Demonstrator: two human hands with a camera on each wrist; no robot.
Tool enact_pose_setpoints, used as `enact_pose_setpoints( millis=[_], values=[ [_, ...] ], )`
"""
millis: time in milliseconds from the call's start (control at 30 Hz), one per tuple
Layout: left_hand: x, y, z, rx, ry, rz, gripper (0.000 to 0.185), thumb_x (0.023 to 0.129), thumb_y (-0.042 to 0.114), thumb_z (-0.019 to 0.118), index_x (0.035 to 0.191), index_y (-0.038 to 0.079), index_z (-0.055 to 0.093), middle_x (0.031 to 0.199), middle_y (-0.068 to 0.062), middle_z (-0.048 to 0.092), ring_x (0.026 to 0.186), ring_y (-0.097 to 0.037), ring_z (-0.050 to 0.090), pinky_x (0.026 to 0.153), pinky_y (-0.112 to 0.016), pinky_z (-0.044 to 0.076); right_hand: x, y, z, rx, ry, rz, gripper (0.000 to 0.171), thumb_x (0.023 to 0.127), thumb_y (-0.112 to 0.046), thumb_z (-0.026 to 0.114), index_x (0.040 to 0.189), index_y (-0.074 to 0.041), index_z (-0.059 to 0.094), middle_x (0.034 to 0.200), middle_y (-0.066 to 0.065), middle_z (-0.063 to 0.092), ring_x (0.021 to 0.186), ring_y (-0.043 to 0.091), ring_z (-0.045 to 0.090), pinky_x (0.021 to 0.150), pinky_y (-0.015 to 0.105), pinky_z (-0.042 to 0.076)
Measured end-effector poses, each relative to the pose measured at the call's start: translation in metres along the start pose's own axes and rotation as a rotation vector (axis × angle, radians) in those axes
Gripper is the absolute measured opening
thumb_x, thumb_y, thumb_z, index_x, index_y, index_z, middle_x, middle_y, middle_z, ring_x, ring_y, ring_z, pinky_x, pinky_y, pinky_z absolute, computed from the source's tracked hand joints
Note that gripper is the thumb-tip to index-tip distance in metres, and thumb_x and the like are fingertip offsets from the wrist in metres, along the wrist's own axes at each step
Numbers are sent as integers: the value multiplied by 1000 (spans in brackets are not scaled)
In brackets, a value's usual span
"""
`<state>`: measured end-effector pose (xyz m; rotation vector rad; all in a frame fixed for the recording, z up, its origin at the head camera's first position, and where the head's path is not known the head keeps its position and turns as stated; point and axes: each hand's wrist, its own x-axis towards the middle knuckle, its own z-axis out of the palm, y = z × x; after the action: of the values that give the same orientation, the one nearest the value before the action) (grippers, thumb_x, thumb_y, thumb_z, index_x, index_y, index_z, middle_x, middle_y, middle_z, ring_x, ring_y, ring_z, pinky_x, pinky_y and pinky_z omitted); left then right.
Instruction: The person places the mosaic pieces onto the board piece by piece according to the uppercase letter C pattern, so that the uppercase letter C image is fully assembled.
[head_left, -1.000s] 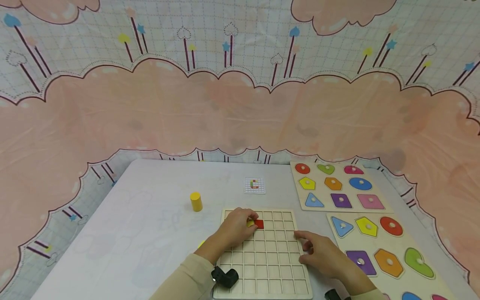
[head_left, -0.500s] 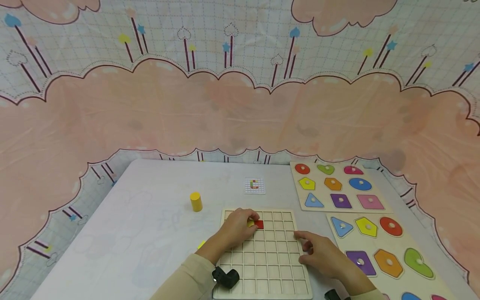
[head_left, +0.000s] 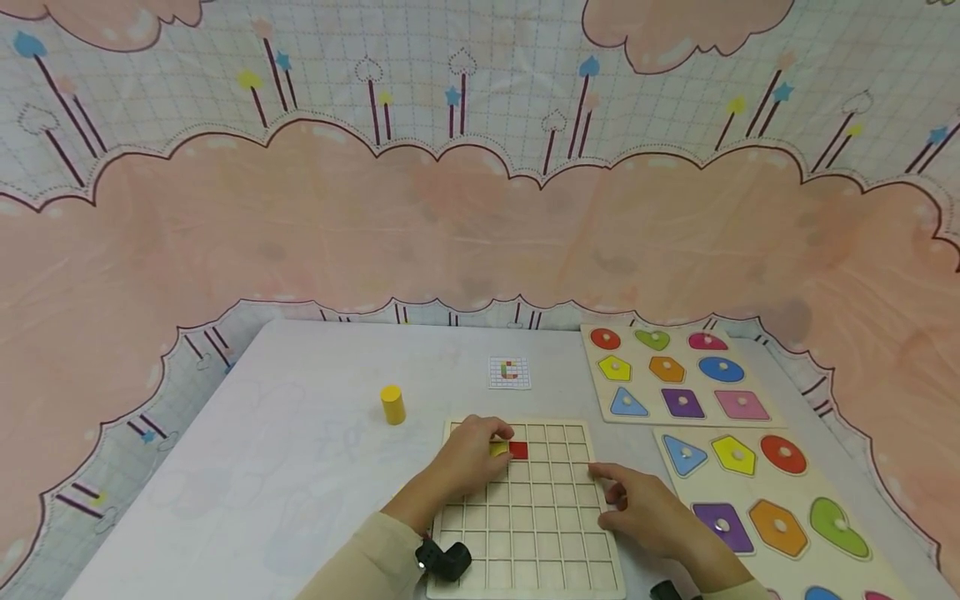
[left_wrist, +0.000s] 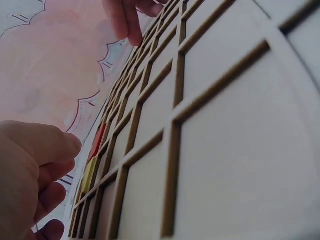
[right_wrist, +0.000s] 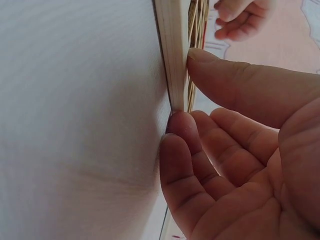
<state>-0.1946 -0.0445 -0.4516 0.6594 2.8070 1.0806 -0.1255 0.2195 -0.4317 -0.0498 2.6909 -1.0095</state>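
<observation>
A pale wooden grid board (head_left: 536, 517) lies on the table. A red square tile (head_left: 518, 451) and a yellow tile (left_wrist: 89, 176) sit side by side in cells toward its far end. My left hand (head_left: 468, 457) hovers at the yellow tile with its fingers loosely bent. In the left wrist view, its thumb and fingertips are apart from both tiles, with nothing between them. At the board's right side, my right hand (head_left: 637, 504) grips the edge, thumb (right_wrist: 205, 56) on the upper rim and fingers against the side.
A yellow cylinder (head_left: 392, 405) stands left of the board's far end. A small printed pattern card (head_left: 509, 372) lies beyond the board. Two shape puzzle boards (head_left: 592, 398) (head_left: 738, 492) fill the right side.
My left hand has drawn back slightly to the left, uncovering more of the yellow tile. A yellow bit beside the left wrist is now hidden behind the arm. My right hand stays put.
</observation>
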Motion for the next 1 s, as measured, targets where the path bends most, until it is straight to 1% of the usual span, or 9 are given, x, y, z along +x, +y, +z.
enact_pose_setpoints(
  millis=[133,267,433,567,667,767,1000],
  values=[
    [-8,-4,-10,13,3,-20,23,89,14,71,111,8,69,105,-1,64,96,-19,54,85,-38,50,0,0,1,-6,4,-1,62,76,-6,84,133,-12,62,90,-2,59,83,18,53,75,37,47],
    [-20,-9,-25,39,8,-35,24,90,14,72,113,7,68,106,-2,64,99,-20,54,87,-41,51,0,0,1,1,3,-7,61,76,-6,84,133,-11,62,90,-2,59,83,18,53,75,37,47],
    [-38,-18,-41,58,46,-59,25,87,12,75,111,7,69,106,-2,65,100,-21,54,88,-43,50,0,0,1,2,4,-7,61,76,-6,83,133,-11,62,90,-2,59,83,18,53,75,37,47],
    [-51,-25,-50,67,76,-77,26,85,10,78,109,7,69,105,-1,65,101,-21,56,89,-43,50,-1,1,1,6,5,-6,61,76,-5,83,133,-11,62,90,-2,59,83,18,52,75,36,46],
    [-58,-29,-54,61,87,-92,26,84,8,79,108,8,69,105,-1,65,103,-21,57,92,-44,50,-1,1,1,4,4,-5,61,76,-6,83,133,-11,62,90,-2,59,83,18,53,75,37,47],
    [-64,-31,-58,46,87,-122,26,83,7,79,107,8,69,105,-1,64,105,-22,57,93,-44,49,0,2,1,0,5,-7,61,76,-6,83,133,-11,62,90,-2,60,83,18,53,76,37,47],
    [-74,-38,-60,31,97,-156,25,82,5,79,105,9,70,100,3,63,102,-21,57,92,-43,50,1,2,1,-13,6,-14,61,76,-7,84,133,-11,63,90,-2,59,83,18,52,76,37,46]
  ],
)
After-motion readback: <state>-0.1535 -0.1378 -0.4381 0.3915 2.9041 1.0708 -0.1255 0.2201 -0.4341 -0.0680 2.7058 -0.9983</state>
